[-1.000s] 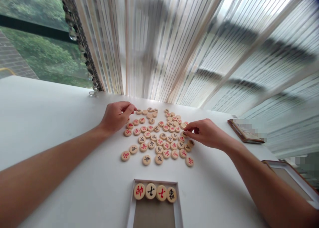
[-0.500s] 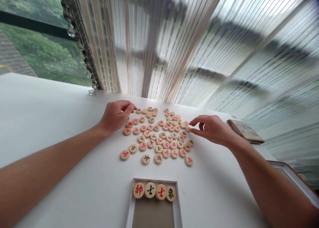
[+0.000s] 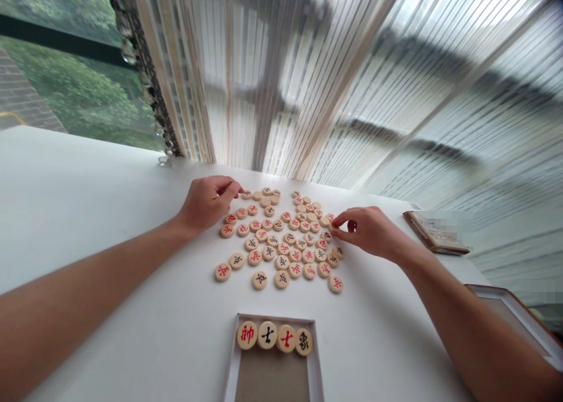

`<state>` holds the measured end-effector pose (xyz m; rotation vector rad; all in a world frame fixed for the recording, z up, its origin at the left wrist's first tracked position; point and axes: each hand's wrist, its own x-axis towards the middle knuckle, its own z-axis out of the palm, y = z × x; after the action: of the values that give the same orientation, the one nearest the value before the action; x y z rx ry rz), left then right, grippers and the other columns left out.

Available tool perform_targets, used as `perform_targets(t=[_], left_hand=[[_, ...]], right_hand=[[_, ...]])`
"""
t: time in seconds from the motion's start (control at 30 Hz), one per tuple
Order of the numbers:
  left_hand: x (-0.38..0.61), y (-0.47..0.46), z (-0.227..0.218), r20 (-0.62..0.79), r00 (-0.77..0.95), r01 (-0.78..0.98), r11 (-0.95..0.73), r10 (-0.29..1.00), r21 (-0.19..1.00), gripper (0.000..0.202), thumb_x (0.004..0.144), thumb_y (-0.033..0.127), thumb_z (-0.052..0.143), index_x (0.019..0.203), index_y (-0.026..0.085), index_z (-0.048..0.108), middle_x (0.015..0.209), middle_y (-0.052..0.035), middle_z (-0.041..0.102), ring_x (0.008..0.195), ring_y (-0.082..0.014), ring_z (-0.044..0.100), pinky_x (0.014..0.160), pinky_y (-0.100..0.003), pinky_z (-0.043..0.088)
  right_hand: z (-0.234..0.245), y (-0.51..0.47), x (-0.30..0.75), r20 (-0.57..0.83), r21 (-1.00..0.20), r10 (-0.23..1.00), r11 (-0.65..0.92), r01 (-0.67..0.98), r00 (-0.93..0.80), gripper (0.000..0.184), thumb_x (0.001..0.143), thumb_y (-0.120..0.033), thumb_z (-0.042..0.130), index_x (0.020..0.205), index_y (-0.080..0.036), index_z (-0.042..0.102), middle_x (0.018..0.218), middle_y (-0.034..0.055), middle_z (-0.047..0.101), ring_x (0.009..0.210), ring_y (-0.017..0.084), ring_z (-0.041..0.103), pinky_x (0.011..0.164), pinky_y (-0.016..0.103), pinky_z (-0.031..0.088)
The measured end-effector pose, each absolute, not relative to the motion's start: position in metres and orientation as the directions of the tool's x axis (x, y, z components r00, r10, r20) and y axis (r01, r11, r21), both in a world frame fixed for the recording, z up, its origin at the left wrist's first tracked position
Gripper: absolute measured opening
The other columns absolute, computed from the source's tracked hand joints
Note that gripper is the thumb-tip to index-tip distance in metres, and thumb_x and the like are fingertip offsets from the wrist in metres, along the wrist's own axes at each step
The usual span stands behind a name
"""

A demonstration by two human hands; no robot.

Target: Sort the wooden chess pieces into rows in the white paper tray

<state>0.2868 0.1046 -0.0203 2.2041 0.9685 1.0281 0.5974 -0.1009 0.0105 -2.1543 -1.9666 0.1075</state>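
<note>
Round wooden Chinese chess pieces (image 3: 284, 248) with red or black characters lie spread over the white table (image 3: 145, 308); a few lie blank side up. My left hand (image 3: 209, 201) is closed, thumb against forefinger, beside a black-marked piece (image 3: 247, 195) at the far left of the group. Whether anything sits inside those fingers is hidden. On the right edge of the group, my right hand (image 3: 367, 229) pinches a piece between thumb and forefinger, mostly covered by the fingertips. Nearest me, a shallow open box (image 3: 311, 355) holds a row of several pieces (image 3: 267, 335).
A flat illustrated box (image 3: 435, 232) lies at the right back of the table. Another open tray or lid (image 3: 512, 308) stands at the right edge, partly behind my right forearm. String curtains (image 3: 281, 85) hang along the table's far edge.
My right thumb and forefinger have closed around a blank-side-up piece they were open beside. My left hand has hardly moved. The whole view has shifted slightly.
</note>
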Motion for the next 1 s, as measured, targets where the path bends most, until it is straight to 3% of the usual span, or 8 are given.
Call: perform_targets(t=[0.17, 0.67, 1.0], left_hand=[[0.287, 0.105, -0.022, 0.423, 0.454, 0.382, -0.6, 0.784, 0.702, 0.038, 0.095, 0.043, 0.055, 0.089, 0.016, 0.083, 0.079, -0.0068, 0.079, 0.067, -0.0203, 0.073, 0.058, -0.025, 0.055], [0.288, 0.105, -0.023, 0.426, 0.449, 0.366, -0.596, 0.786, 0.715, 0.038, 0.095, 0.042, 0.056, 0.087, 0.017, 0.083, 0.079, -0.0067, 0.08, 0.071, -0.0213, 0.074, 0.061, -0.026, 0.056], [0.287, 0.106, -0.024, 0.416, 0.455, 0.371, -0.592, 0.788, 0.715, 0.037, 0.095, 0.043, 0.057, 0.088, 0.017, 0.082, 0.08, -0.0071, 0.08, 0.072, -0.0217, 0.074, 0.06, -0.025, 0.056]], right_hand=[[0.012, -0.102, 0.598, 0.105, -0.203, 0.988, -0.088, 0.975, 0.111, 0.021, 0.092, -0.035, 0.067, 0.089, -0.022, 0.084, 0.068, 0.0015, 0.076, 0.058, 0.016, 0.065, 0.062, 0.03, 0.047], [0.014, -0.102, 0.606, 0.107, -0.219, 0.981, -0.136, 0.966, 0.162, 0.029, 0.093, -0.043, 0.063, 0.09, -0.022, 0.084, 0.07, 0.002, 0.077, 0.059, 0.016, 0.063, 0.06, 0.029, 0.044], [0.013, -0.102, 0.609, 0.065, -0.21, 0.984, -0.147, 0.967, 0.164, 0.028, 0.093, -0.041, 0.064, 0.093, -0.022, 0.084, 0.079, 0.0033, 0.08, 0.066, 0.018, 0.069, 0.063, 0.029, 0.049]])
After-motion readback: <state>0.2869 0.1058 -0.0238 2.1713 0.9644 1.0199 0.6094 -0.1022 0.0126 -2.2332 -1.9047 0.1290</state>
